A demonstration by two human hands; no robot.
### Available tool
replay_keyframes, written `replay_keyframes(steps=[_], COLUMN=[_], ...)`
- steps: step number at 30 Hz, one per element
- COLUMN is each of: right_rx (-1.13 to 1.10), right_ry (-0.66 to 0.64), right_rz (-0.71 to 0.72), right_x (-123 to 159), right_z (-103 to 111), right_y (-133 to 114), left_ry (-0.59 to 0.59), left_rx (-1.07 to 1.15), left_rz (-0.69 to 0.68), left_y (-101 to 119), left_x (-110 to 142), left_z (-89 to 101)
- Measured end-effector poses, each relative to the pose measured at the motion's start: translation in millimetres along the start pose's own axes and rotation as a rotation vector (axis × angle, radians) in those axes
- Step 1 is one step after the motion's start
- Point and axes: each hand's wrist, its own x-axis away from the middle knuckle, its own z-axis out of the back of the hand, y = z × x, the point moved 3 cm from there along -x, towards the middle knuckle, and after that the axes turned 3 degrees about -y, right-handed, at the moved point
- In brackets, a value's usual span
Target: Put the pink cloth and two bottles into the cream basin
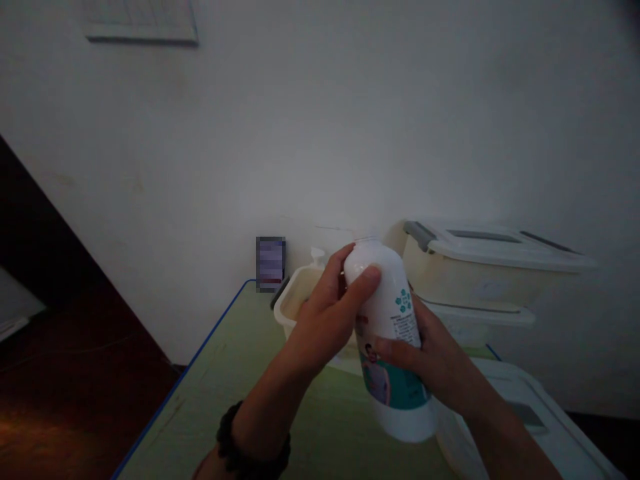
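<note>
A large white bottle [390,293] with a green printed label is held up over the table, its neck tilted away from me and slightly left. My left hand [330,307] is closed round its upper part, with the thumb lying across the shoulder. Lower down, my right hand [425,353] grips the side of the bottle, thumb over the label. The neck shows only faintly against the wall, so I cannot tell if it bears a cap. Behind my left hand stands a cream bin [287,310] with a white pump head [317,255] showing above its far rim.
On the green table [220,380] with a blue edge, a device with a pixelated screen [271,264] leans near the wall. Lidded storage boxes [465,273] are stacked at the right. Another box lid [525,407] lies nearer, by my right forearm.
</note>
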Motion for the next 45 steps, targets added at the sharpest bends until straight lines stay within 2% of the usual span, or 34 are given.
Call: replay_keyframes(steps=[4,8,12,17,22,33,45], right_rx=[0.022,-0.086,-0.149,-0.106,-0.086,0.08,0.181], right_ry=[-0.007,-0.014,-0.057,-0.119,-0.165,-0.11,-0.08], right_rz=[0.041,0.037,0.063,0.08,0.078,0.15,0.174], right_x=[6.1,13.4,16.8,18.8,22.1,26.3,25.5], right_z=[-10.6,-17.2,-15.3,-8.7,-7.4,-3.4,-0.5], right_y=[-3.3,-4.1,-8.0,-17.3,-19.0,-24.5,-25.0], left_ry=[0.084,0.149,0.092,0.09,0.082,-0.041,-0.064], left_rx=[-0.095,-0.061,0.065,0.162,0.258,0.336,0.33], left_rz=[-0.024,-0.091,-0.089,-0.117,-0.071,0.094,0.15], left_y=[-0.4,0.1,-0.1,6.9,8.6,0.5,0.8], left_x=[2.2,5.4,5.6,5.4,4.2,0.1,0.7], left_z=[-1.8,-7.1,-10.4,-12.0,-14.5,-16.1,-17.8])
